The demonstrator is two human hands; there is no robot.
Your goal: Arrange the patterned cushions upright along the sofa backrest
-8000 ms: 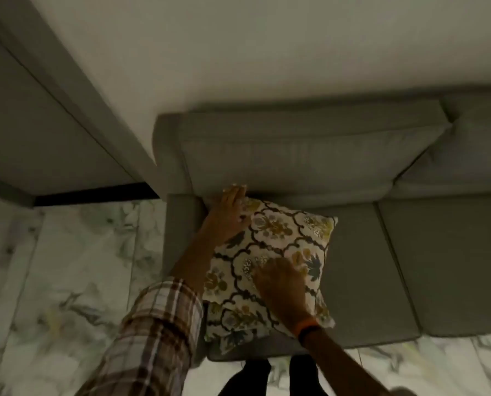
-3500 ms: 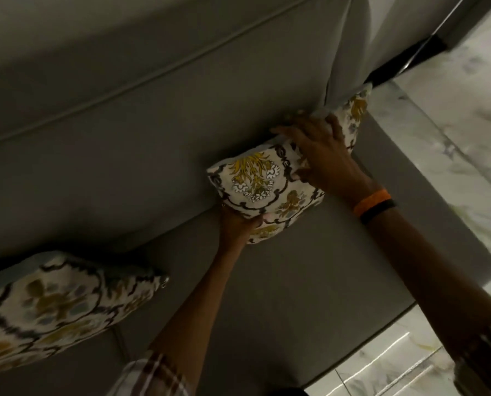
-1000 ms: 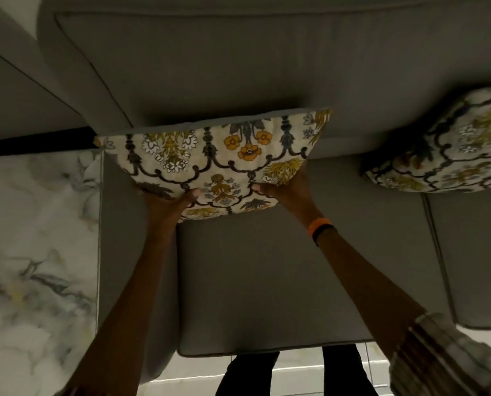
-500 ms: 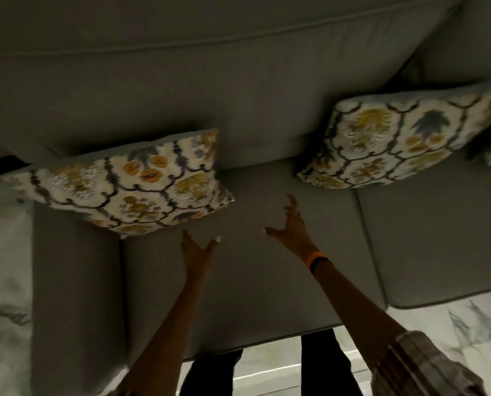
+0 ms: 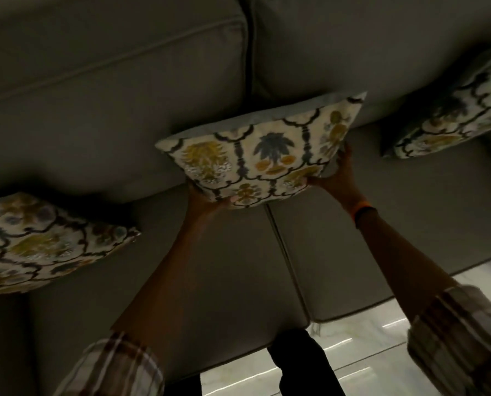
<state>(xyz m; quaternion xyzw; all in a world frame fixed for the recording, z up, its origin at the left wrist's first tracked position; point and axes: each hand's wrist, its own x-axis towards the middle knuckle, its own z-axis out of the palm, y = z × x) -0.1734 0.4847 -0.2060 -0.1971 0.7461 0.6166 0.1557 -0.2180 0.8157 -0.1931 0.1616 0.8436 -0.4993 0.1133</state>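
Three floral patterned cushions lean against the grey sofa backrest [image 5: 110, 90]. The middle cushion [image 5: 261, 155] stands upright over the seam between two seat cushions. My left hand [image 5: 207, 202] grips its lower left corner and my right hand [image 5: 334, 174] holds its lower right edge. A left cushion [image 5: 41, 241] rests tilted at the frame's left edge. The right cushion [image 5: 455, 110] leans at the far right, partly cut off.
The grey seat cushions [image 5: 395, 224] stretch in front of the backrest. Marble floor [image 5: 367, 352] shows past the seat's front edge, with my dark trouser legs [image 5: 298, 364] there. Plaid sleeves cover both forearms.
Half a second ago both hands were spread with nothing in them above the seat. Now they hold the middle cushion, and the view has shifted right along the sofa.
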